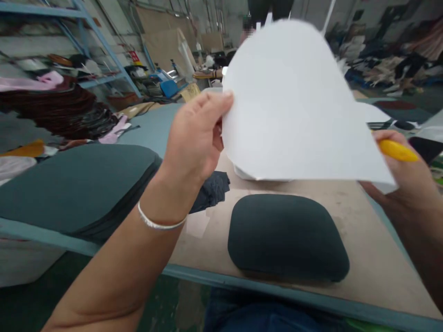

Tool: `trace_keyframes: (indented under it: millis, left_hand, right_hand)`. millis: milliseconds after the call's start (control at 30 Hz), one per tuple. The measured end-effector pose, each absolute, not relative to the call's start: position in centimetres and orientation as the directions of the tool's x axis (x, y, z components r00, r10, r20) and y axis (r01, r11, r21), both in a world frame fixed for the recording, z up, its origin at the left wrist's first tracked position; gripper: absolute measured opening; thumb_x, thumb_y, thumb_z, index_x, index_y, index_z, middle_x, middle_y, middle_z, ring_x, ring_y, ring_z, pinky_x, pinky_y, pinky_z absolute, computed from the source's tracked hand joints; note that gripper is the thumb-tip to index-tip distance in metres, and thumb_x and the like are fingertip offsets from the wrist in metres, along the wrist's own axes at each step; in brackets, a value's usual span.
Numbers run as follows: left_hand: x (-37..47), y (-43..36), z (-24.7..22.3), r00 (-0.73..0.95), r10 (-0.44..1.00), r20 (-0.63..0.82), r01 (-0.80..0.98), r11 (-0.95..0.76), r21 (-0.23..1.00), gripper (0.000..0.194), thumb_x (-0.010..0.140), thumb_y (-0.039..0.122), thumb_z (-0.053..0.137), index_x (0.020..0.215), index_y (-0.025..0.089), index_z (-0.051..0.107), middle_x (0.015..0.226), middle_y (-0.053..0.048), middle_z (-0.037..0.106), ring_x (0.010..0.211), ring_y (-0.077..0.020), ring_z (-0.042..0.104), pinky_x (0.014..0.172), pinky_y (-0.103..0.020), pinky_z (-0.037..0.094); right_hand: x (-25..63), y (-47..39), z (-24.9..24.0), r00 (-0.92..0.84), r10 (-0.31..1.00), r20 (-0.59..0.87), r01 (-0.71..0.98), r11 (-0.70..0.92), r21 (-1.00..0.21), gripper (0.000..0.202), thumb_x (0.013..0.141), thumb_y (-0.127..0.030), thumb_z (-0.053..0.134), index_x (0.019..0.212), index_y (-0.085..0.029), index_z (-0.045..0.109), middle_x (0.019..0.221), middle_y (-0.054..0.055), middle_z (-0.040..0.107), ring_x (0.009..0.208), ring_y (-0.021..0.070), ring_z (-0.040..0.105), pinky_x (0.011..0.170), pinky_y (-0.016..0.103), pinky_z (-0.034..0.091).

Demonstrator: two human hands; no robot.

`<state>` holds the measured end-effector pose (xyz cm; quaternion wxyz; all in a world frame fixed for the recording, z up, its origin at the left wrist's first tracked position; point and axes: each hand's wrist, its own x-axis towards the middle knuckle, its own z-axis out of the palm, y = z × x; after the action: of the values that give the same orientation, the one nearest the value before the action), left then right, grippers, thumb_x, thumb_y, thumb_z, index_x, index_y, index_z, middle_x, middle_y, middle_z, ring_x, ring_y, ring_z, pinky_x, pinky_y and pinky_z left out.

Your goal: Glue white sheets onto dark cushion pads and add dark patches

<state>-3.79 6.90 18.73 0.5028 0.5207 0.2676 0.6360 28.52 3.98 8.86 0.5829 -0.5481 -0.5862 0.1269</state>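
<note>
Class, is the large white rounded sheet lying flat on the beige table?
No, the left hand and right hand hold the white sheet above the table.

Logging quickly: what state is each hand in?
Left hand: holding the white sheet by its left edge.
Right hand: holding a yellow object and the white sheet's corner.

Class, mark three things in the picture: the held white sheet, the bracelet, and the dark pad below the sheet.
White sheet (294, 106): head view, middle of its flat face.
Bracelet (159, 226): head view, front of its band.
Dark pad (287, 235): head view, middle of its top.
</note>
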Motion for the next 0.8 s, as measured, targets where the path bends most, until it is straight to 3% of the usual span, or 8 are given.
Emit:
trace_keyframes:
  millis: [100, 233, 367, 533, 800]
  left_hand:
    - [-6.5, 5.3, 13.0, 0.015, 0.981, 0.194, -0.146, -0.19, 0.971, 0.021, 0.086, 0.027, 0.073, 0.072, 0.02, 0.059, 0.064, 0.004, 0.056, 0.052, -0.0079, 0.049, 0.047, -0.018, 0.041]
    - [-8.5, 2.0, 5.7, 0.063, 0.998, -0.024, 0.142, 0.015, 0.99, 0.027, 0.082, 0.041, 0.074, 0.072, 0.021, 0.059, 0.064, 0.003, 0.056, 0.055, -0.011, 0.052, 0.051, -0.022, 0.045]
    - [-8.6, -0.8, -0.1, 0.061, 0.964, -0.259, 0.335, 0.225, 0.915, 0.035, 0.081, 0.053, 0.067, 0.07, 0.023, 0.054, 0.058, 0.004, 0.052, 0.051, -0.0144, 0.05, 0.047, -0.025, 0.041]
    - [-7.9, -2.1, -3.4, -0.004, 0.965, -0.261, 0.488, 0.23, 0.842, 0.031, 0.084, 0.048, 0.06, 0.069, 0.022, 0.054, 0.06, 0.003, 0.052, 0.057, -0.0165, 0.052, 0.053, -0.026, 0.038]
    - [-7.7, -1.4, -4.1, -0.02, 0.97, -0.242, 0.582, 0.208, 0.786, 0.029, 0.09, 0.045, 0.055, 0.072, 0.023, 0.053, 0.061, 0.003, 0.053, 0.061, -0.0174, 0.054, 0.059, -0.027, 0.035]
  right_hand:
    - [29.7, 0.2, 7.3, 0.472, 0.759, 0.448, 0.352, 0.303, -0.886, 0.041, 0.073, -0.039, 0.081, 0.101, -0.032, 0.051, 0.091, 0.003, 0.06, 0.086, 0.0258, 0.065, 0.077, 0.046, 0.056]
    - [30.4, -5.2, 3.2, 0.444, 0.82, 0.361, 0.58, 0.044, -0.814, 0.03, 0.08, -0.048, 0.075, 0.096, -0.036, 0.052, 0.095, 0.005, 0.064, 0.092, 0.0323, 0.066, 0.081, 0.052, 0.055]
    - [30.4, -9.0, -2.4, 0.348, 0.905, 0.243, 0.703, -0.081, -0.706, 0.031, 0.083, -0.055, 0.067, 0.099, -0.031, 0.055, 0.094, 0.005, 0.065, 0.084, 0.0299, 0.066, 0.076, 0.048, 0.057]
    - [30.3, -10.8, -6.6, 0.357, 0.922, 0.154, 0.719, -0.165, -0.675, 0.029, 0.089, -0.055, 0.062, 0.099, -0.029, 0.055, 0.089, 0.005, 0.065, 0.079, 0.0275, 0.068, 0.068, 0.041, 0.056]
    - [31.3, -10.9, -7.6, 0.391, 0.917, 0.082, 0.724, -0.251, -0.642, 0.036, 0.083, -0.063, 0.064, 0.1, -0.032, 0.058, 0.095, 0.007, 0.07, 0.083, 0.0322, 0.072, 0.069, 0.049, 0.06]
